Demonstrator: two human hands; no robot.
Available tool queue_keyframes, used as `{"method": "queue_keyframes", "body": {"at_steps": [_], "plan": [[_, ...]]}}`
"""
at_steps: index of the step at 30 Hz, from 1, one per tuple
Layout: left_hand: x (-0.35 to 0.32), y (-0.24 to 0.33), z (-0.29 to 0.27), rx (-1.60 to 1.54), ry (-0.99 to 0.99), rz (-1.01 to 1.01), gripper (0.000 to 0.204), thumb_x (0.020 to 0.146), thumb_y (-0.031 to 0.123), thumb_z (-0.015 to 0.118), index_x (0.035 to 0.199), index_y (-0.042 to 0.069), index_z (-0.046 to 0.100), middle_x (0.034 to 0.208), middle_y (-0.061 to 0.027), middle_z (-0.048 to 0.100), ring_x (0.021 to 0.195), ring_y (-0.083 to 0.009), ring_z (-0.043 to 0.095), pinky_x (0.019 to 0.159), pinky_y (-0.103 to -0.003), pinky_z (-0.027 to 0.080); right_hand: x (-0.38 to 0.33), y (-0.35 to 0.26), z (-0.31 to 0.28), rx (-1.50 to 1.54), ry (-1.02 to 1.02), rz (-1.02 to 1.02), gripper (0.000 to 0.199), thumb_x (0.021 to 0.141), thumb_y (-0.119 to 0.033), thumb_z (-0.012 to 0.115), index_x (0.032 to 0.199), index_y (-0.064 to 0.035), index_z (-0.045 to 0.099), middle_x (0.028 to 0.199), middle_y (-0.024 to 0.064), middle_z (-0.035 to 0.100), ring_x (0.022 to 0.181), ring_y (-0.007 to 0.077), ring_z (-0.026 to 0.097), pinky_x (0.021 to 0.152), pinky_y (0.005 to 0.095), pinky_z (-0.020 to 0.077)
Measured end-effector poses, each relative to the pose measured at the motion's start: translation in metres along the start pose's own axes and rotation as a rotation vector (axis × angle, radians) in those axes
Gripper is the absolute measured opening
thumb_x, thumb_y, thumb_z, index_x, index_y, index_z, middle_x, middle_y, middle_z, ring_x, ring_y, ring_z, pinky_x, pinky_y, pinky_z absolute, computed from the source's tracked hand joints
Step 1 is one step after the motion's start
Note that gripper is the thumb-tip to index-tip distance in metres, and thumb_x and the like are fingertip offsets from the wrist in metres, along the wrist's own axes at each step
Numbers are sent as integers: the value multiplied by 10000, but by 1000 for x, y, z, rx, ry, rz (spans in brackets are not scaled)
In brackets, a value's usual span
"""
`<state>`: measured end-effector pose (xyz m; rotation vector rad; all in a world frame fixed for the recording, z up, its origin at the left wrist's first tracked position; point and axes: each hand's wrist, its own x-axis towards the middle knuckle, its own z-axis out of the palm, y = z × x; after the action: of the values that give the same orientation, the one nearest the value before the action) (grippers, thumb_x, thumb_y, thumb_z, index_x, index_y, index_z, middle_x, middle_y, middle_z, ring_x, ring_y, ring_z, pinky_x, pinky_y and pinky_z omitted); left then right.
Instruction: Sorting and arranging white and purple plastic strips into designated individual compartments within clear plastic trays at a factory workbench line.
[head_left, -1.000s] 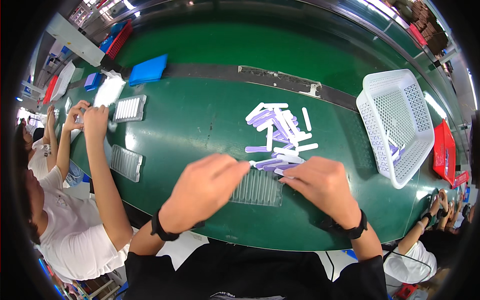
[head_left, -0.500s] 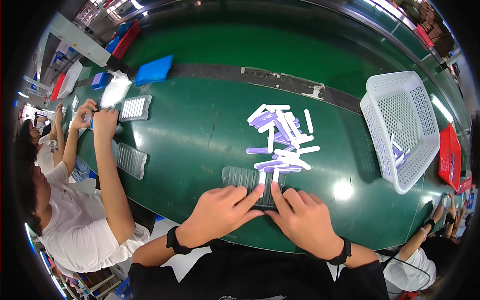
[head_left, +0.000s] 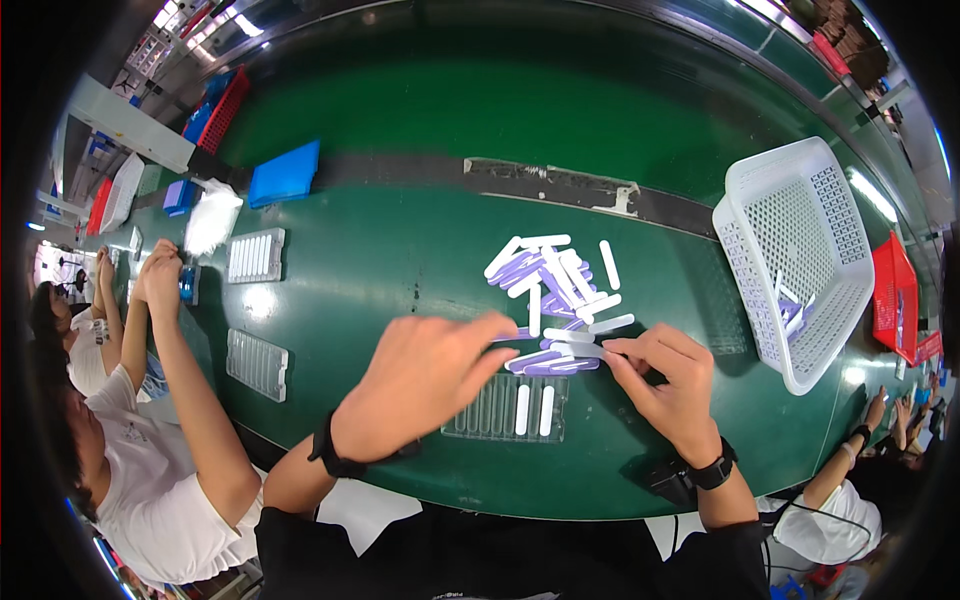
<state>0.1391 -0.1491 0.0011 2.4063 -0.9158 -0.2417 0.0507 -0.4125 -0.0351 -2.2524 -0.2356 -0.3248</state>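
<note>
A clear ribbed tray (head_left: 490, 410) lies in front of me with two white sticks (head_left: 522, 410) upright in its right-hand slots. Just beyond it is a loose pile of white and purple flat sticks (head_left: 560, 280). My left hand (head_left: 415, 375) reaches over the tray's left part to the pile's near left edge. Its thumb and index finger are apart beside a purple stick (head_left: 518, 334). At the pile's near right side, my right hand (head_left: 670, 385) pinches the end of a white stick (head_left: 585, 350) between thumb and fingers.
A white perforated basket (head_left: 740, 225) holding some sticks stands at right, beside a red bin (head_left: 890, 300). To the left are a filled tray (head_left: 256, 256), another clear tray (head_left: 256, 365), a blue folder-like item (head_left: 285, 175) and a co-worker's hands (head_left: 158, 275).
Both hands have left the tray and moved away to the pile, spreading apart. The two sticks stay in the tray. My right hand has taken hold of a white stick.
</note>
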Motion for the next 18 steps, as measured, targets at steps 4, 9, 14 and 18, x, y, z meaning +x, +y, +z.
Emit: {"method": "queue_keyframes", "body": {"at_steps": [4,9,14,18], "plan": [[17,-25,1,-24,-31,27,201,899,269,795,1005,114,724,536,-47,508,485,-247,522,497,-379,359,3,1,12,-59,-23,-37,205,764,-84,869,953,-111,795,851,4,630,672,174,613,599,321,497],[21,-36,2,-268,-265,-110,200,926,245,771,914,63,688,526,-36,488,483,-226,454,516,-398,334,-3,2,17,-89,-45,21,177,772,-104,865,921,-122,772,937,-10,630,668,161,584,616,328,477],[17,-41,3,-435,-254,-217,192,955,216,756,929,37,692,533,22,401,505,-114,346,518,-331,278,-4,3,16,-13,-28,65,108,831,-105,838,895,-98,752,922,5,667,657,168,588,665,329,468],[12,-47,7,-617,-247,-271,187,970,204,750,961,20,722,557,67,358,548,-55,292,524,-296,239,-3,-6,11,44,-26,212,80,862,-94,815,903,-92,747,835,27,668,628,169,571,660,309,454]]}}
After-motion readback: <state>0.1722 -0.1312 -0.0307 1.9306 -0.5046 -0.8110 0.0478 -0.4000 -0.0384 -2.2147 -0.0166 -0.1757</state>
